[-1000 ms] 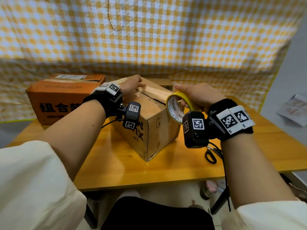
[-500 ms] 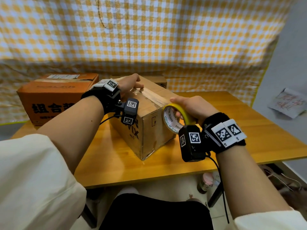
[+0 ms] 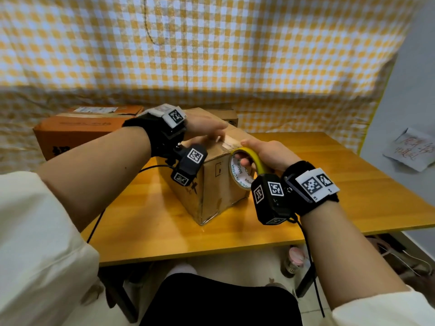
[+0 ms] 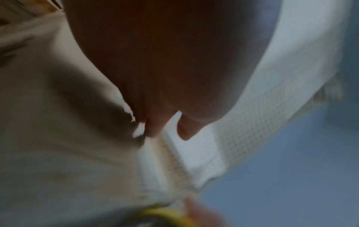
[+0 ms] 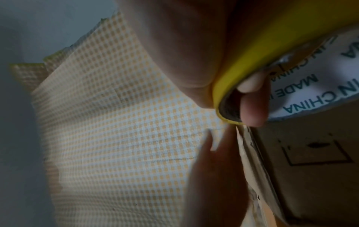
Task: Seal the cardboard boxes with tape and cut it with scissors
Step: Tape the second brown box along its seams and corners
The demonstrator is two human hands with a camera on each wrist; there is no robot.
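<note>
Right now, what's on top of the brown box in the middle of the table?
On the brown box: a strip of tape along the top seam, with the left hand lying on it. The right hand holds the tape roll at the near edge. The seam beneath the hand is hidden.

A brown cardboard box (image 3: 211, 184) sits on the table, turned so one corner points to the near side. Its top flaps are shut, and a strip of clear tape (image 3: 227, 143) runs along the top, though it looks blurry. A roll of tape (image 3: 244, 170) with a yellow outside and a white inside ring stands on edge, up against the box's top right edge. An orange box (image 3: 77, 135) lies far left. A third box (image 3: 226, 116) peeks out behind.
</note>
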